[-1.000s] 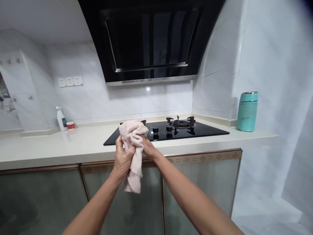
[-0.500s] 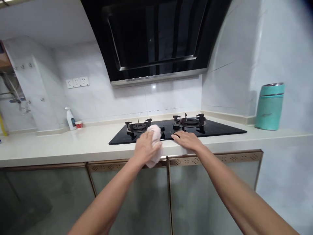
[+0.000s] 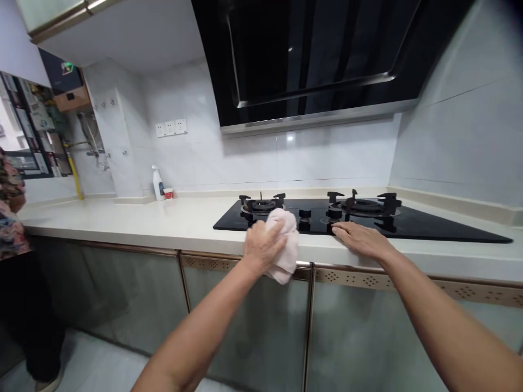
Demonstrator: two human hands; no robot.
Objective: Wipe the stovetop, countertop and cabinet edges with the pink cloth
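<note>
My left hand (image 3: 263, 246) grips a pale pink cloth (image 3: 285, 245) at the front edge of the black gas stove (image 3: 429, 230). The bunched cloth hangs partly over the counter's edge and covers a bit of the stove's front. My right hand (image 3: 362, 239) lies flat with fingers stretched out, its fingertips on the stove's front edge beside the right control knob (image 3: 334, 211). The left control knob (image 3: 304, 214) stands between the two hands. Behind them are the left burner (image 3: 262, 205) and the right burner (image 3: 363, 206).
A black range hood (image 3: 318, 60) hangs low above the stove. On the white counter (image 3: 110, 218), a white spray bottle (image 3: 157, 184) and a small red cup (image 3: 169, 193) stand by the wall. Another person (image 3: 20, 272) stands at the far left.
The view has swung left, bringing the other person and window into sight and losing the teal flask. My left hand still holds the cloth; my right hand still rests at the stove's edge.
</note>
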